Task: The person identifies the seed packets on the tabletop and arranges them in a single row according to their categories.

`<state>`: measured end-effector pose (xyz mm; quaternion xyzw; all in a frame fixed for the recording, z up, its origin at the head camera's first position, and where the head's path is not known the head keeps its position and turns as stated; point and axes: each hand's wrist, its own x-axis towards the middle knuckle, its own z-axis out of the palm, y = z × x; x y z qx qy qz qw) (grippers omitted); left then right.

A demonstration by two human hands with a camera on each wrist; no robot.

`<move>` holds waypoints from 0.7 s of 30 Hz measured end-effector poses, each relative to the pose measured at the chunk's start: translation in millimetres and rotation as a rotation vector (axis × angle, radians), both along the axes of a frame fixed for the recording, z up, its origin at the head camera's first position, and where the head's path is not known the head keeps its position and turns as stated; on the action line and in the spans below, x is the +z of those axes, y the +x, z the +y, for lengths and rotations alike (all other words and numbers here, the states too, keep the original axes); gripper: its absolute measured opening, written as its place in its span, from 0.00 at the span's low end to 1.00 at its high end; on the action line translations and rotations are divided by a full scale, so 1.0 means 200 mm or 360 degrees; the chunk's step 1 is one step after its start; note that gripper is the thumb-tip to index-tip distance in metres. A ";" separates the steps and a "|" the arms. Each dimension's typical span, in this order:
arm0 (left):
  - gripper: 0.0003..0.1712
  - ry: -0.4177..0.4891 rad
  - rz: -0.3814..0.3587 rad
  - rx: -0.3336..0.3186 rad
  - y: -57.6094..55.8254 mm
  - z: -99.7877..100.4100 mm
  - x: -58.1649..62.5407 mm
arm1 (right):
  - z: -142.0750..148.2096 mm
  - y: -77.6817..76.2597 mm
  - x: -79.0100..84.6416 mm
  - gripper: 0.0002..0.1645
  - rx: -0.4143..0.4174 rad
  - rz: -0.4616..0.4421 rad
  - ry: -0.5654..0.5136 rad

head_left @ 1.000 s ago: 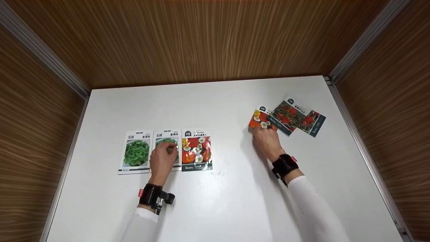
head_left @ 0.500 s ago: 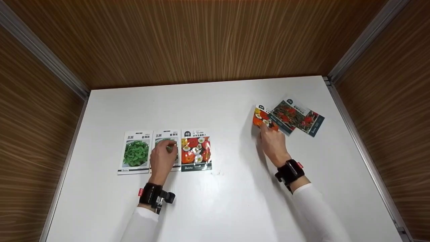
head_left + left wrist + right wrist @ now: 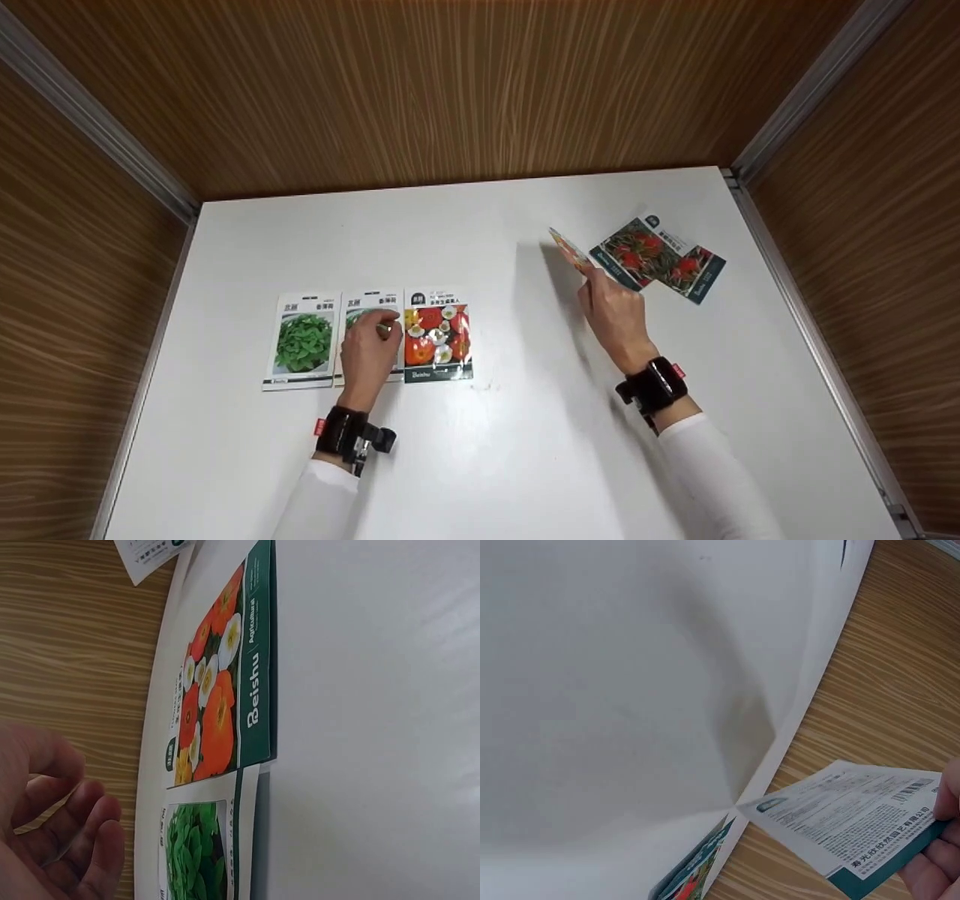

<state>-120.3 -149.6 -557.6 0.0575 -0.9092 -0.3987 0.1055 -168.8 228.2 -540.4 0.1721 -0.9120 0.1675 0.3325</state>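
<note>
My right hand (image 3: 615, 315) pinches a flower seed packet (image 3: 568, 249) by its lower edge. The packet is raised nearly edge-on in the head view; the right wrist view shows its printed white back with a green strip. My left hand (image 3: 367, 352) is over the middle green-leaf seed packet (image 3: 373, 300), its fingers loosely curled around nothing, as the left wrist view also shows. That packet is partly hidden. Another green-leaf seed packet (image 3: 304, 341) lies to its left, and a seed packet with orange, red and white flowers (image 3: 439, 345) to its right, forming a row.
Two seed packets with spiky red flowers, one (image 3: 634, 251) overlapping the other (image 3: 688, 271), lie askew at the back right of the white table (image 3: 480, 450). Wood-grain panels (image 3: 480, 90) stand along its back and both sides.
My right hand has lifted the flower packet out from beside the red-flower packets and tipped it up, leftward. The upper red-flower packet shifted slightly. My left hand has barely moved.
</note>
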 end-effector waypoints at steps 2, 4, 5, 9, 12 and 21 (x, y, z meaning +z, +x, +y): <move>0.10 0.0000 -0.0009 0.0005 0.00 0.01 0.01 | -0.02 0.00 0.01 0.11 0.0039 0.0052 -0.0004; 0.09 0.0007 0.0010 0.0004 -0.01 0.03 0.01 | -0.03 0.01 0.02 0.12 0.0076 0.0104 -0.0011; 0.09 0.0011 0.0025 0.0000 -0.01 0.04 0.02 | -0.04 0.01 0.02 0.12 0.0091 0.0124 -0.0015; 0.08 0.0054 0.0112 -0.0048 -0.03 0.09 0.03 | -0.08 0.03 0.04 0.12 0.0145 0.0183 -0.0013; 0.08 0.0137 0.0134 -0.0110 -0.04 0.13 0.05 | -0.11 0.04 0.05 0.14 0.0196 0.0207 0.0003; 0.20 0.0902 -0.0037 -0.0264 -0.09 0.34 0.12 | -0.21 0.08 0.05 0.14 0.0410 0.0234 0.0059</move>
